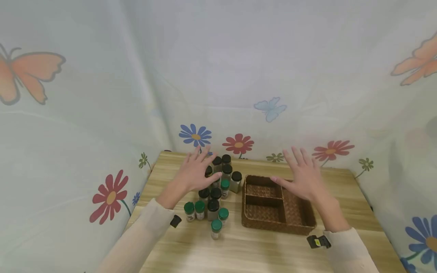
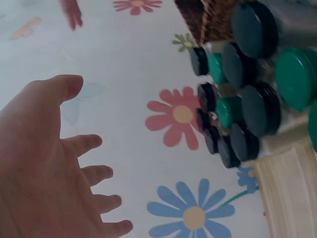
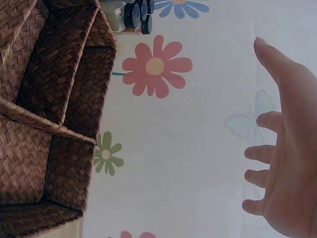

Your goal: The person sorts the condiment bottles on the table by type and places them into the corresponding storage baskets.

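My left hand (image 1: 196, 172) is held with spread fingers above a cluster of small spice jars, touching none of them. Some jars have black lids, like this black-lidded jar (image 1: 236, 182); others have green lids, like this green-lidded jar (image 1: 216, 229). Over the right side of a brown woven basket (image 1: 278, 226) hovers my right hand (image 1: 302, 176), its fingers spread and holding nothing. Three compartments divide the basket, and the right hand covers part of it in the head view. In the left wrist view, the left hand (image 2: 54, 168) appears apart from the jars.
A light wooden table (image 1: 246, 254) bears the jars on the left and the basket right of them. Behind and at both sides hangs a pale cloth (image 1: 218, 68) printed with flowers and butterflies. Each wrist wears a small black device, such as the right one (image 1: 318, 241).
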The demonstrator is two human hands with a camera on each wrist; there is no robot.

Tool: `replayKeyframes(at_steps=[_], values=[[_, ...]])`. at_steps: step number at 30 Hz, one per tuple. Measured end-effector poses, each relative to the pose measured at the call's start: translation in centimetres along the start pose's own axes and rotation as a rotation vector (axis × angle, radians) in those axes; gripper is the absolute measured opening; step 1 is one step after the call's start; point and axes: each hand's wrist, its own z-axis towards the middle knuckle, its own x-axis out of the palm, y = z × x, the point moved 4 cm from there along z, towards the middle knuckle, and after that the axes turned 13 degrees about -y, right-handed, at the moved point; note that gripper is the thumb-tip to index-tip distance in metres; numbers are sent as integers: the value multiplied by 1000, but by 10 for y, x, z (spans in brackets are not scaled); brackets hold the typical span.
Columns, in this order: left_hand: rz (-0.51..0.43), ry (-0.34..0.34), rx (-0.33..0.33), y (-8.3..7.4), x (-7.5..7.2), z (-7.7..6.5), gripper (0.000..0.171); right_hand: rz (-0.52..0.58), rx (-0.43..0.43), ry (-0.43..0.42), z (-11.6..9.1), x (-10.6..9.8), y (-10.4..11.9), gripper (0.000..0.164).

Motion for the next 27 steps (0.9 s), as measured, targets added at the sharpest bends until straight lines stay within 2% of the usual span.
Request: replayKeyframes(at_steps=[3,9,14,19,23,27], values=[[-46,-3,25,-11,-9,-1,82,-15,-15,-2,-1,-5,0,108],[-150,-75,110,-33,-29,-2,83,11,-28,-21,-9,-20,-1,107],[-224,-129,138,-38,-36,-2,81,68,-53,-75,-19,-29,-8,104],[-270,-128,97,-29,-29,-7,79,199,-48,-128,-35,-31,-21,101],[-291,-102,32,-17,-15,-16,77,335,22,-131,-56,-25,-35,99],[-349,-85,-29,-7,1,-31,73,409,93,-149,-78,-13,-52,95]])
